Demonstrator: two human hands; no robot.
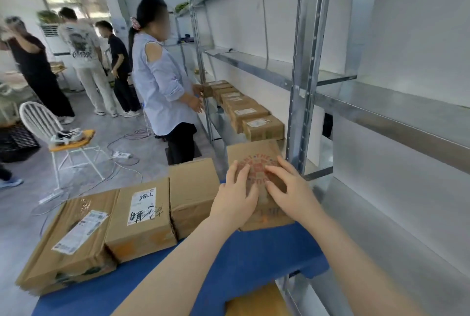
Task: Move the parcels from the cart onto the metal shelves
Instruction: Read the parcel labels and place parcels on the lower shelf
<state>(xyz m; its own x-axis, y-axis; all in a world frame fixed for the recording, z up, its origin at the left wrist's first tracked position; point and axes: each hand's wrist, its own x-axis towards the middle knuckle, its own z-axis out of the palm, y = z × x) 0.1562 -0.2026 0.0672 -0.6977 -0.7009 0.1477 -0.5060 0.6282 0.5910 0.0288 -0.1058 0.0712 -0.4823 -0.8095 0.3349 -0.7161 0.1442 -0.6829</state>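
A row of cardboard parcels lies along the far edge of the blue cart (254, 257). At the row's right end sits a brown parcel with a red round print (256, 160). My left hand (235, 197) and my right hand (290, 188) both rest flat on its top, fingers spread, side by side. To the left lie a plain parcel (193, 188), a parcel with a white label and handwriting (140, 219) and a larger taped parcel (68, 239). The metal shelves (305, 102) stand at the right, with several parcels (249, 114) lined up on a low shelf.
A person in a light blue shirt (162, 86) stands at the shelves just beyond the cart, hands at the shelved parcels. Three more people stand at the back left. A white chair (48, 132) and cables lie on the floor at left. Another box (254, 303) shows below the cart.
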